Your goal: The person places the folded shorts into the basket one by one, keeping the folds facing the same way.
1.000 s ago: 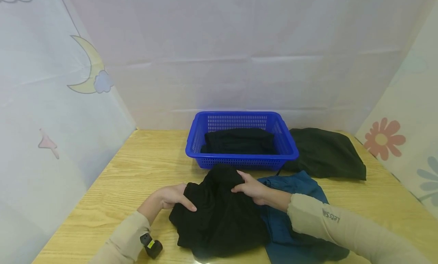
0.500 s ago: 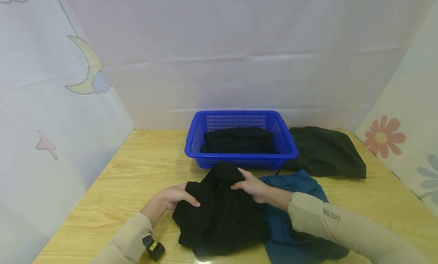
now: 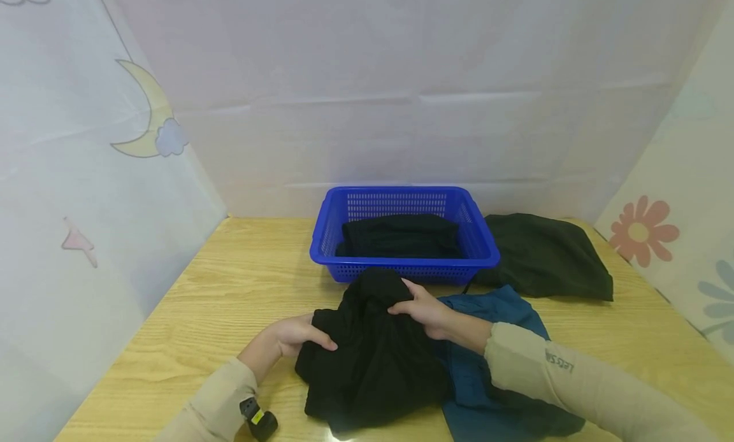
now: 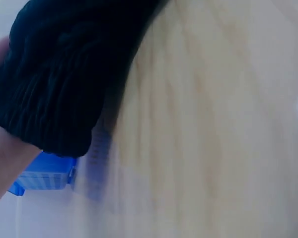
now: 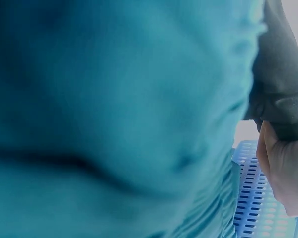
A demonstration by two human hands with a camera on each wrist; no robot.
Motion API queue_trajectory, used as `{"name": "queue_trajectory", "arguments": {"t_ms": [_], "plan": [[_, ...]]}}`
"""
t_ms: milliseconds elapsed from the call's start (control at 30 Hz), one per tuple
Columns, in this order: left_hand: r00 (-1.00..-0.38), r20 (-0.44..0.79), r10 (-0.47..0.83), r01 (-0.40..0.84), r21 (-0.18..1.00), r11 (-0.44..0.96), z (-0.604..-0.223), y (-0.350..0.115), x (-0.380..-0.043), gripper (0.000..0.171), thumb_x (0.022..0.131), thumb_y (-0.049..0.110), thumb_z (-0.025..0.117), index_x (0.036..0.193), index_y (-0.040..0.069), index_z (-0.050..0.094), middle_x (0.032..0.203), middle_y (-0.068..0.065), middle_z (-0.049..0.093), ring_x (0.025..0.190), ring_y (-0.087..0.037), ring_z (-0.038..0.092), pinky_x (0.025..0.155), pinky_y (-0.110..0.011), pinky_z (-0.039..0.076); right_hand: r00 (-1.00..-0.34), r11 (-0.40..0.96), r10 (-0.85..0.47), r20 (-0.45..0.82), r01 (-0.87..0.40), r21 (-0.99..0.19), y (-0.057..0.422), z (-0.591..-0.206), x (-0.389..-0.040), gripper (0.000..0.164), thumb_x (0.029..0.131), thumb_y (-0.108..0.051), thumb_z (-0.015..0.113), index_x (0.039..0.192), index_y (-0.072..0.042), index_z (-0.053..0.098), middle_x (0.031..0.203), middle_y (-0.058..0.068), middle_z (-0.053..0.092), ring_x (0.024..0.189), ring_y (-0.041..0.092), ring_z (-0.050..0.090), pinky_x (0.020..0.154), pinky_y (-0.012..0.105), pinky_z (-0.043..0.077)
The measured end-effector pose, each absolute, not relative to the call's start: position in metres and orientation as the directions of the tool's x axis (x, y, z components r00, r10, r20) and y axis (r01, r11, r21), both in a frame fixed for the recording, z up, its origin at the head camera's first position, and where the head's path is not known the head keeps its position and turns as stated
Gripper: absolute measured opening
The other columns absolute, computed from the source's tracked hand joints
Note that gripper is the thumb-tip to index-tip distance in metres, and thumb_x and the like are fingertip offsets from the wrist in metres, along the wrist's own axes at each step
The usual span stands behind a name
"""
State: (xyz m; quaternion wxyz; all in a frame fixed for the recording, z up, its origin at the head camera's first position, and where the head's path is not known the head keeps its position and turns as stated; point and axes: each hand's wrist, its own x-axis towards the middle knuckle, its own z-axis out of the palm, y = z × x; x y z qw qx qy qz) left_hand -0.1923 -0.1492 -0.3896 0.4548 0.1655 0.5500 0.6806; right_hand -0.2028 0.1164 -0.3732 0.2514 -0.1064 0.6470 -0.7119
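Observation:
A crumpled black garment (image 3: 373, 372) is bunched up at the front of the table. My left hand (image 3: 295, 335) grips its left edge, thumb on top and the other fingers hidden in the cloth. In the left wrist view, this edge is a gathered, elastic-looking band (image 4: 54, 109). My right hand (image 3: 427, 311) pinches the upper right part of the black garment between thumb and fingers. Under the right forearm lies a blue garment (image 3: 510, 308) with a gathered edge, which fills most of the right wrist view.
Behind the hands stands a blue plastic basket (image 3: 404, 262) with dark folded cloth (image 3: 401, 235) inside. A dark green garment (image 3: 545, 257) lies to the basket's right on the wooden table (image 3: 241, 270). Printed sheets (image 3: 373, 98) hang at the back and sides.
My left hand has shifted slightly to the right, drawing the black garment's left edge inward. The right hand keeps its hold in nearly the same spot.

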Motion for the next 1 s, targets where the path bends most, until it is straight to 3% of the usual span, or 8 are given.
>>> {"name": "queue_trajectory", "arguments": {"t_ms": [100,233,567,1000], "plan": [[-0.496,-0.232,0.837,-0.407,0.913,0.012,-0.390,-0.149,-0.192,0.035,0.077,-0.005,0.056,0.109,0.006,0.045,0.104,-0.006,0.057,0.096,-0.020,0.056,0.085,-0.037,0.044,-0.857,-0.048,-0.485,-0.175,0.226,-0.973,0.116,-0.372,-0.203,0.064,0.077,0.006,0.054,0.135,-0.001,0.027,0.111,0.013,0.054,0.086,0.021,0.059,0.074,0.038,0.049],[-0.493,-0.160,0.855,-0.376,0.925,-0.044,-0.390,-0.148,-0.191,0.032,0.079,-0.003,0.055,0.108,0.007,0.047,0.105,-0.006,0.057,0.096,-0.020,0.056,0.084,-0.036,0.045,-0.872,-0.059,-0.454,-0.183,0.234,-0.970,0.117,-0.369,-0.205,0.063,0.077,0.006,0.054,0.134,-0.003,0.030,0.110,0.012,0.054,0.084,0.022,0.060,0.072,0.038,0.050],[-0.651,-0.118,0.750,-0.340,0.929,-0.148,-0.390,-0.143,-0.188,0.030,0.078,-0.003,0.050,0.106,0.007,0.048,0.101,-0.006,0.058,0.090,-0.019,0.058,0.077,-0.034,0.048,-0.900,-0.029,-0.382,-0.210,0.239,-0.971,0.121,-0.364,-0.204,0.055,0.078,0.000,0.056,0.128,0.000,0.034,0.109,0.011,0.054,0.085,0.020,0.059,0.073,0.036,0.049],[-0.694,-0.105,0.713,-0.341,0.919,-0.197,-0.382,-0.149,-0.190,0.029,0.078,-0.003,0.049,0.105,0.006,0.045,0.102,-0.007,0.058,0.092,-0.020,0.058,0.078,-0.036,0.048,-0.898,0.006,-0.354,-0.260,0.276,-0.961,0.131,-0.353,-0.203,0.043,0.078,-0.004,0.058,0.118,0.002,0.043,0.100,0.009,0.057,0.084,0.019,0.058,0.073,0.035,0.049]]}}
